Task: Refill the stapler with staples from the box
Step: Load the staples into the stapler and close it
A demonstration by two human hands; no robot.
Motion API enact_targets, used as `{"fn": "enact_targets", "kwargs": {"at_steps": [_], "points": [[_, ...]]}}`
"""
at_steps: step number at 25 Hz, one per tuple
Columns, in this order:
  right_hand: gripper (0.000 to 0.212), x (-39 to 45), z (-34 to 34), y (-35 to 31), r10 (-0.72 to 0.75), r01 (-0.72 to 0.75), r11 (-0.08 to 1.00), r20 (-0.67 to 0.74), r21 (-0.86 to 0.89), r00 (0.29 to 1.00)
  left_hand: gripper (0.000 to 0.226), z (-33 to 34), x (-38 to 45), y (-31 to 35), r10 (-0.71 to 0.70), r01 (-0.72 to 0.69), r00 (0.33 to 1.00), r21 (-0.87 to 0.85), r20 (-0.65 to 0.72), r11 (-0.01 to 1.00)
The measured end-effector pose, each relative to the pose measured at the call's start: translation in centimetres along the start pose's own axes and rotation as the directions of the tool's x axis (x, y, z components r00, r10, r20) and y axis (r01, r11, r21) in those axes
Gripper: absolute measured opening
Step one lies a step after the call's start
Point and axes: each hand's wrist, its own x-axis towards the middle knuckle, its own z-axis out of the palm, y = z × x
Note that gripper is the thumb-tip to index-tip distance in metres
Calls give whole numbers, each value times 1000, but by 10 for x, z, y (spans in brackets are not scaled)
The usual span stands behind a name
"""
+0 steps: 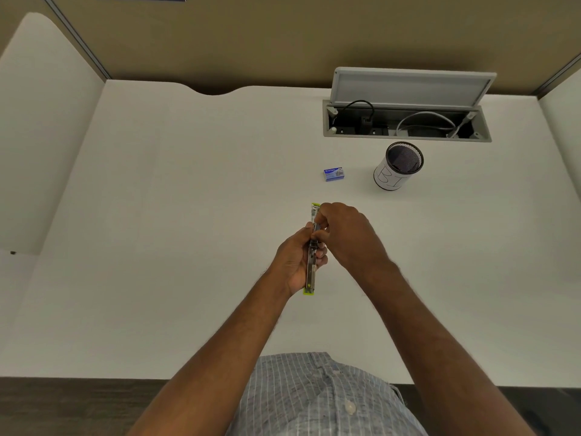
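Left hand (297,258) curled round the stapler (311,250), held lengthwise above the counter (188,199), presumably to steady the opened magazine. Right hand (341,234) pinching at the stapler's upper middle, likely seating staples or working the pusher; fingertips and any staple strip hidden. Farther back and right, closed blue staple box (334,174), well apart from both hands. Then mesh cup (398,166), contents indistinct, and open cable hatch (407,119).

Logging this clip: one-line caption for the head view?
Left hand grips the stapler, right hand works its top; staple box sits beyond.
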Motion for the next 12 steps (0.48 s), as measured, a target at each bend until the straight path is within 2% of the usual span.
{"fn": "enact_targets", "kwargs": {"at_steps": [4, 6, 9, 12], "points": [[18, 2, -3, -4, -11, 14, 988, 20, -152, 1000, 29, 5, -4, 2, 31, -30, 999, 57, -22, 998], [18, 4, -2, -4, -11, 14, 984, 14, -175, 1000, 30, 7, -5, 4, 36, -34, 999, 78, -27, 996], [15, 5, 0, -3, -8, 9, 992, 9, -127, 1000, 29, 5, -4, 4, 21, -20, 999, 65, -27, 998], [22, 2, 2, 0, 26, -26, 1000, -4, 13, 1000, 28, -1, -1, 1, 9, -8, 1000, 35, -23, 999]]}}
